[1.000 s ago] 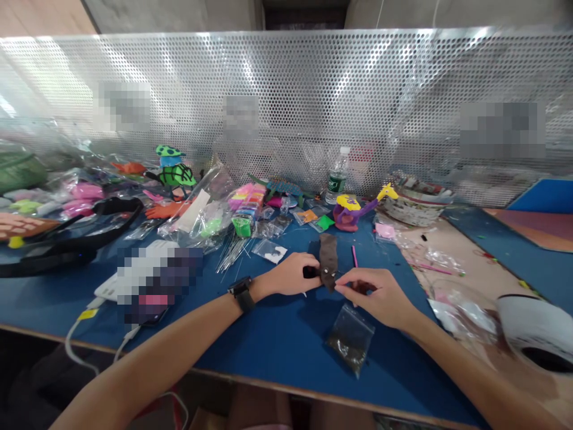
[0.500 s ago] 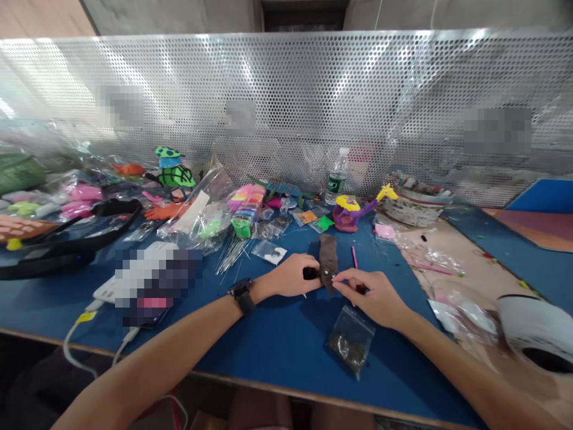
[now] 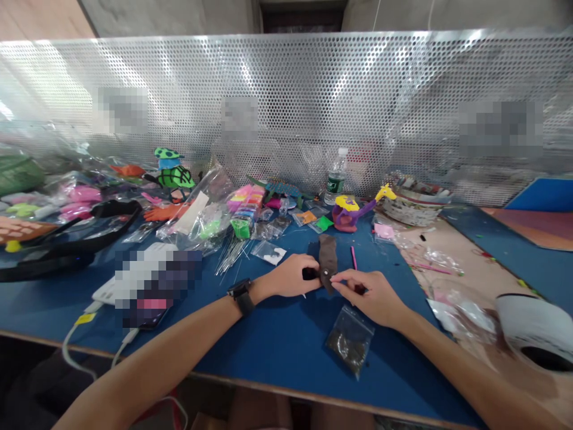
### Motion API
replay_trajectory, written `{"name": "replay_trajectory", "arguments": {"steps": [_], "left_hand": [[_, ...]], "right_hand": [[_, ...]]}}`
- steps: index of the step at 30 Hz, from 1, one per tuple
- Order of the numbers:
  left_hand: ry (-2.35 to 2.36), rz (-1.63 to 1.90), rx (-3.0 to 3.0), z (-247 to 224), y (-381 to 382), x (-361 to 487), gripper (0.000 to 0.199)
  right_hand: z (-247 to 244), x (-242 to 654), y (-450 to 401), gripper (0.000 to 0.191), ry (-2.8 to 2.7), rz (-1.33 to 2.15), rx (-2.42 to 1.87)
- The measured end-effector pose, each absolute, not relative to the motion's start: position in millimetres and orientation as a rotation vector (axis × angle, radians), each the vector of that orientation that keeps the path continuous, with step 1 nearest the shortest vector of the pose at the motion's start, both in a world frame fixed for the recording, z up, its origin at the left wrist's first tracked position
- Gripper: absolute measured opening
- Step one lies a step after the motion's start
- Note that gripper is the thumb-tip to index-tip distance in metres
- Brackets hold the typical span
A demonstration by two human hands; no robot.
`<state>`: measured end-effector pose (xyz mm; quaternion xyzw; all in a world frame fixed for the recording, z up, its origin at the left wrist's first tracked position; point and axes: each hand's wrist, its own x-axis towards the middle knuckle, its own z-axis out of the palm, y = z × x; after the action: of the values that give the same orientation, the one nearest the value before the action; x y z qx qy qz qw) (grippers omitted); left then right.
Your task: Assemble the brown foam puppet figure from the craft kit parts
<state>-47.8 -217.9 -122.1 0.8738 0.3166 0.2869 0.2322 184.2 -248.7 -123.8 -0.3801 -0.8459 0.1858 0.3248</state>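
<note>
A long, dark brown clay piece (image 3: 328, 253) lies on the blue table, its narrower end toward me. Near that end sits a small white dot (image 3: 326, 272). My left hand (image 3: 294, 276), wearing a watch, is curled against the piece's left side and grips its edge. From the right, the thumb and forefinger of my right hand (image 3: 375, 295) are pinched together at the lower end, touching its surface; whatever is between them is hidden. In front lies a zip bag (image 3: 350, 341) of dark brown clay. A thin magenta stick (image 3: 353, 258) rests just beyond my right hand.
Behind stand a purple-and-yellow clay giraffe (image 3: 347, 216), a water bottle (image 3: 335, 178) and a basket (image 3: 407, 206). Thin wires (image 3: 230, 255) and a bag with white clay (image 3: 269, 253) lie to the left, near a phone (image 3: 156, 316). A white roll (image 3: 537, 322) sits at right.
My right fingertips have shifted slightly left on the brown clay piece, covering a second white spot seen beside them before. My left hand stays in place.
</note>
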Motion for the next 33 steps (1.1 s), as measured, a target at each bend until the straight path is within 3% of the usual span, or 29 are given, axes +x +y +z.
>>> {"name": "replay_trajectory", "arguments": {"steps": [33], "left_hand": [[0.858,0.725,2.338,-119.2,-219.0,-52.8,0.01]], "right_hand": [[-114.1,190.6,-250.0,0.015,-2.125,0.31,-0.733]]}}
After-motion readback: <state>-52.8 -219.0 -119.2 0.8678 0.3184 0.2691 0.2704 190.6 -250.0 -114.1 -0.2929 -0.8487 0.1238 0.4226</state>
